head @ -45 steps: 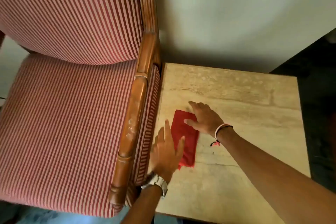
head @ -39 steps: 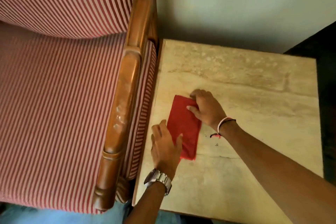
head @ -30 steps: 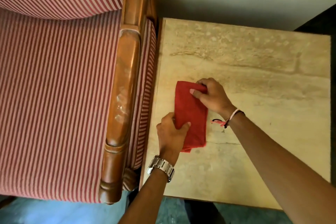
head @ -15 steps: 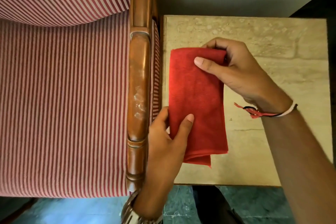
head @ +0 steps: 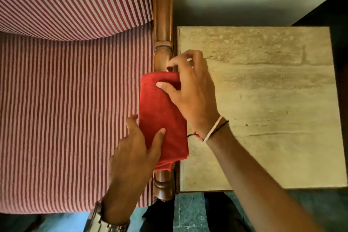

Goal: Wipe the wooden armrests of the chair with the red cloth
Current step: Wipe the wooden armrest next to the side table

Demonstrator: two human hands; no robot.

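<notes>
Red cloth [head: 162,118] drapes the armrest [head: 163,24], pinched by the right hand [head: 190,90] and left hand [head: 135,149]. These loose 2-hand pinches could let it bunch or slide off mid-wipe.

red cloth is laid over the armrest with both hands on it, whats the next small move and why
Probably press down and slide the folded red cloth along the wooden armrest toward the chair back. The cloth already drapes over the armrest's middle, the right hand pinching its far end and the left hand its near end, while bare wood shows beyond both ends, so nothing remains but to begin the stroke.

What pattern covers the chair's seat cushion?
Red and white stripes on the seat cushion, head view.
</notes>
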